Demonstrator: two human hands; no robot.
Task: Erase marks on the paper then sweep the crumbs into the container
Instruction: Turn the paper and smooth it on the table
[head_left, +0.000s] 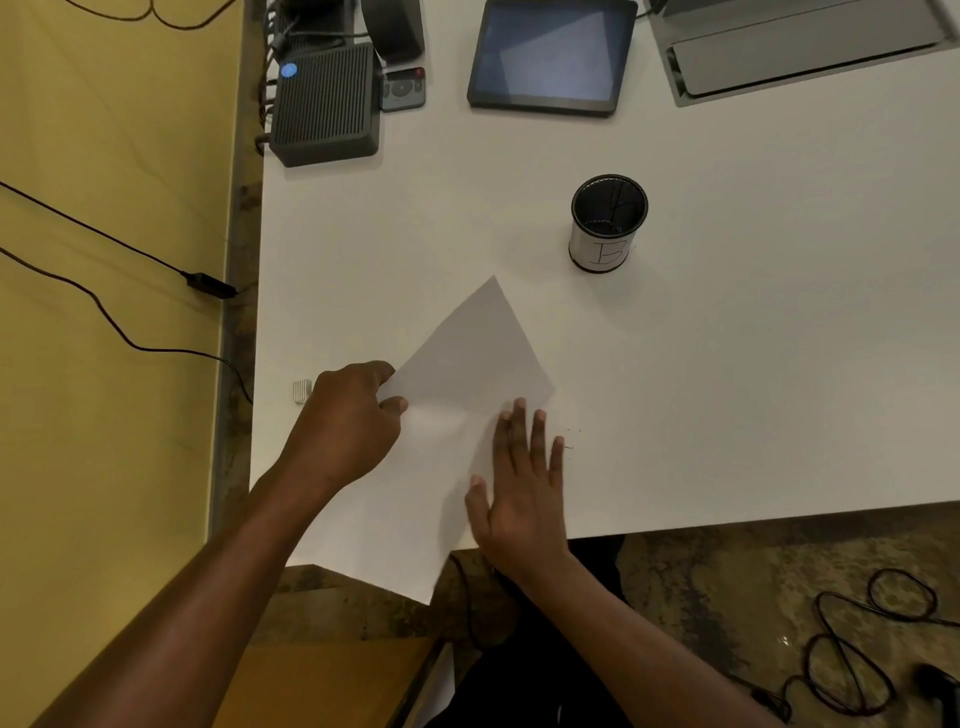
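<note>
A white sheet of paper (457, 384) lies tilted on the white table (727, 364), its near corner hanging past the front edge. My left hand (345, 421) pinches the paper's left edge between thumb and fingers. My right hand (524, 478) rests flat on the paper's right side with fingers spread. A few tiny dark crumbs (571, 439) lie on the table just right of my right fingertips. A white eraser (302, 391) sits on the table left of my left hand. The black mesh cup (608, 223), labelled B, stands upright behind and to the right of the paper.
At the back of the table stand a dark box device (324, 104), a small remote (402, 89), a tablet (550, 54) and a grey cable hatch (800, 47). Cables (857, 654) lie on the floor at the right. A yellow wall (104, 260) runs along the left.
</note>
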